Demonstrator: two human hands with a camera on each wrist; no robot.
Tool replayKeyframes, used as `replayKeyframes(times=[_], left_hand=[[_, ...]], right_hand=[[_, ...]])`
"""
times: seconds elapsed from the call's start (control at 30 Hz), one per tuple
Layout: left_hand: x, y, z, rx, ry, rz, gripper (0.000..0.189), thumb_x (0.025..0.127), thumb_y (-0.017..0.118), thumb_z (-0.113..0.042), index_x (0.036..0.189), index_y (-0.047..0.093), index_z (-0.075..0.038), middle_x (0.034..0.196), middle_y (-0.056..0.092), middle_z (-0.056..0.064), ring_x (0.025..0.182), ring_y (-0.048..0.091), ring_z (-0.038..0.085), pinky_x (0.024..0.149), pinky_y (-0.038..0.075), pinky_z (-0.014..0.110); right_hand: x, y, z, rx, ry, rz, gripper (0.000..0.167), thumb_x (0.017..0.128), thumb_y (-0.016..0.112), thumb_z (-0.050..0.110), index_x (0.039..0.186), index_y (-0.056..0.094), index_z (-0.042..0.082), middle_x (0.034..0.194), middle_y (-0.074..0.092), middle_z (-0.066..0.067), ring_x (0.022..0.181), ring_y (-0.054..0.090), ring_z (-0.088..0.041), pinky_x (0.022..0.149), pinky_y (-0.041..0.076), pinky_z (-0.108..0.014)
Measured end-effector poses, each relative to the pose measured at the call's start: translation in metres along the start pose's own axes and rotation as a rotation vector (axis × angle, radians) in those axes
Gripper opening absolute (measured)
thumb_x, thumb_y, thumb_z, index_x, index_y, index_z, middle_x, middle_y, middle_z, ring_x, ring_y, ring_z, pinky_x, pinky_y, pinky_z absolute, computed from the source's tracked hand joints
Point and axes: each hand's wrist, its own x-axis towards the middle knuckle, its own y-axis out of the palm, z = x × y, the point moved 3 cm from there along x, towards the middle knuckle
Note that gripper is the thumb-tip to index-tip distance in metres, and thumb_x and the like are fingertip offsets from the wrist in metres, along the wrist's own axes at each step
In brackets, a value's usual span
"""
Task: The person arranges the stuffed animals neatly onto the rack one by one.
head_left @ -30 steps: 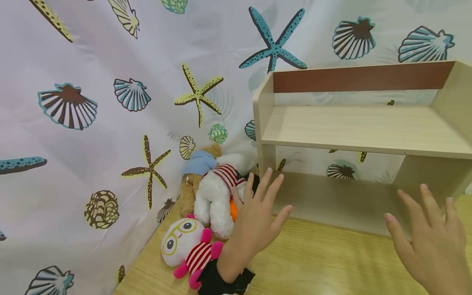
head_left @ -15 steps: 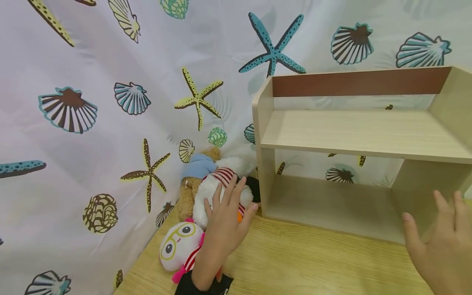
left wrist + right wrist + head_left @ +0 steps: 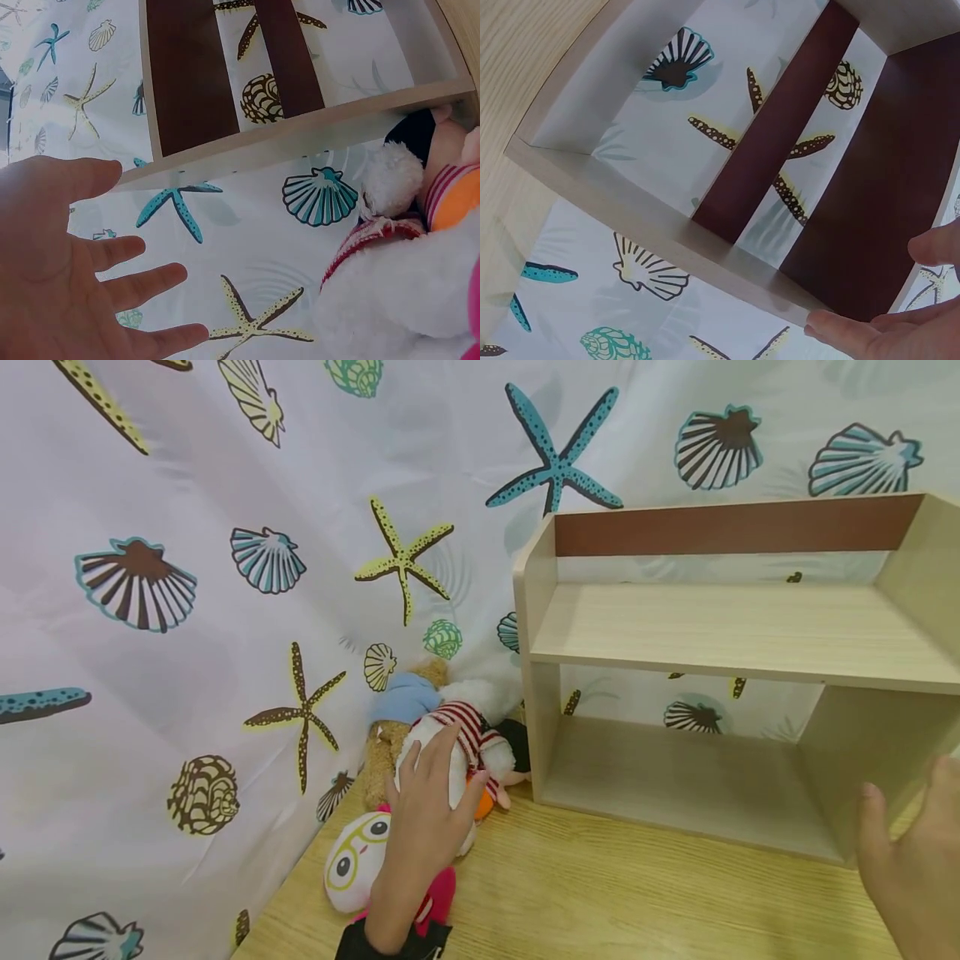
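From remote, I judge this as reaching: the left hand (image 3: 423, 827) is spread near the fluffy white plush toy (image 3: 467, 722) in red-striped clothing, left of the pale wooden shelf (image 3: 720, 620), the right hand (image 3: 918, 864) spread by its right end, and gripping would call for closer approach.

The shelf (image 3: 720, 620) looks like smooth, matt wood; beneath it, grained wood tabletop (image 3: 637, 885); behind it, creased cloth backdrop (image 3: 465, 452); left of it, fluffy plush white toy (image 3: 470, 717).
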Motion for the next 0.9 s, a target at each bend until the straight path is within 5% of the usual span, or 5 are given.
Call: replayKeyframes(times=[0.27,0.47,0.63,0.77,0.9], left_hand=[[-0.005,-0.008,0.030,0.039,-0.056,-0.020,0.065,0.094,0.069,-0.030,0.150,0.043,-0.010,0.143,0.051,0.017,0.130,0.044,0.043,0.103,0.028,0.068],[-0.015,-0.014,0.056,0.088,-0.157,-0.002,0.067,0.094,0.070,-0.029,0.152,0.041,-0.010,0.143,0.050,0.018,0.131,0.043,0.041,0.102,0.027,0.069],[-0.021,-0.017,0.070,0.114,-0.121,-0.026,0.064,0.091,0.072,-0.021,0.146,0.046,0.001,0.140,0.052,0.024,0.129,0.046,0.045,0.104,0.031,0.064],[-0.023,-0.019,0.078,0.074,-0.190,0.053,0.065,0.093,0.070,-0.020,0.146,0.043,0.005,0.144,0.046,0.028,0.133,0.040,0.047,0.106,0.032,0.063],[-0.023,-0.022,0.082,0.022,-0.294,0.149,0.066,0.095,0.068,-0.022,0.149,0.038,0.004,0.150,0.038,0.028,0.138,0.033,0.047,0.107,0.031,0.063]], right_hand=[[0.001,0.008,-0.011,0.097,0.121,0.038,0.055,0.094,0.059,0.008,0.141,0.035,-0.009,0.130,0.043,-0.040,0.109,0.048,-0.063,0.101,0.023,-0.009],[0.005,0.010,-0.017,0.083,0.067,0.036,0.053,0.092,0.060,0.008,0.135,0.036,-0.012,0.121,0.043,-0.029,0.103,0.050,-0.062,0.097,0.023,-0.008],[0.009,0.011,-0.019,0.124,0.089,0.031,0.058,0.092,0.058,0.000,0.146,0.036,0.002,0.130,0.031,0.017,0.119,0.049,-0.046,0.102,0.027,-0.011],[0.013,0.009,-0.021,0.112,0.068,0.014,0.068,0.099,0.053,0.015,0.157,0.018,0.008,0.155,0.018,0.005,0.137,0.030,-0.030,0.114,0.022,-0.024],[0.017,0.005,-0.024,0.004,0.056,0.009,0.077,0.100,0.043,0.044,0.159,0.011,0.008,0.164,0.004,-0.009,0.147,0.006,-0.032,0.117,-0.007,-0.042]])
